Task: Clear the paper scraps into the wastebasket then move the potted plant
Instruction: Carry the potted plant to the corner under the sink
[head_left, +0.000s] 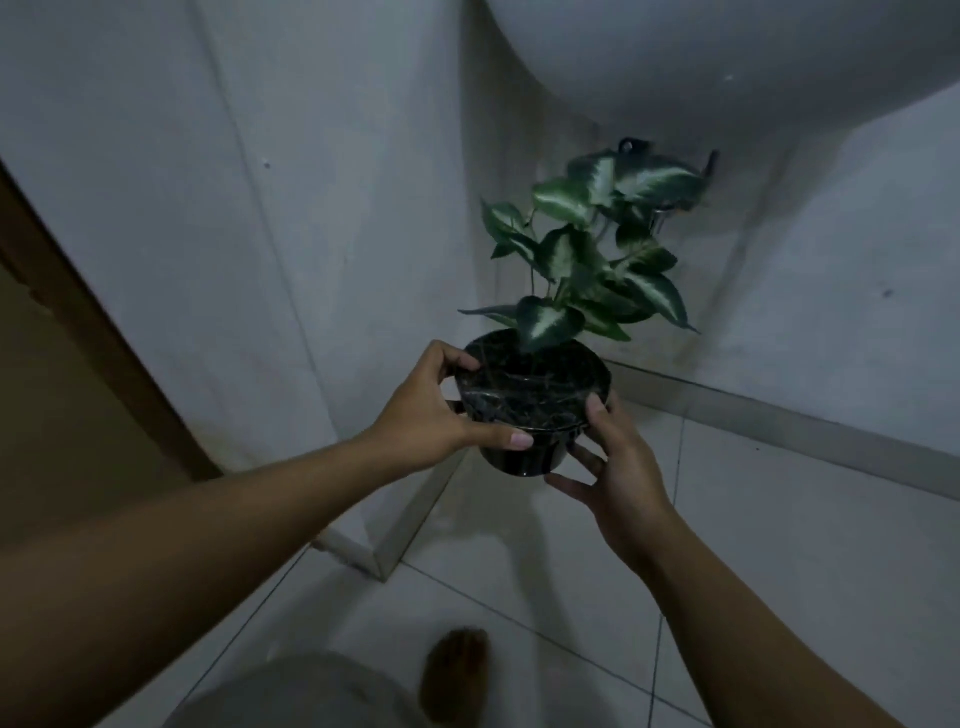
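The person holds the potted plant with green-and-white leaves in a black marbled round pot (535, 400) in the air above the pale tiled floor (779, 519), near the wall corner. The left hand (431, 415) grips its rim; the right hand (618, 462) clasps its side and bottom.

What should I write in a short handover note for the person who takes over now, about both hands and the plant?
Left hand: grips the left rim of the black pot.
Right hand: supports the pot's right side and bottom.
Potted plant: held in the air above the tiled floor, near the wall corner, leaning slightly away, under a white basin.
Done: plant is lifted. No paper scraps or wastebasket are in view, so that step cannot be confirmed.
Left: set the plant down at its new place.
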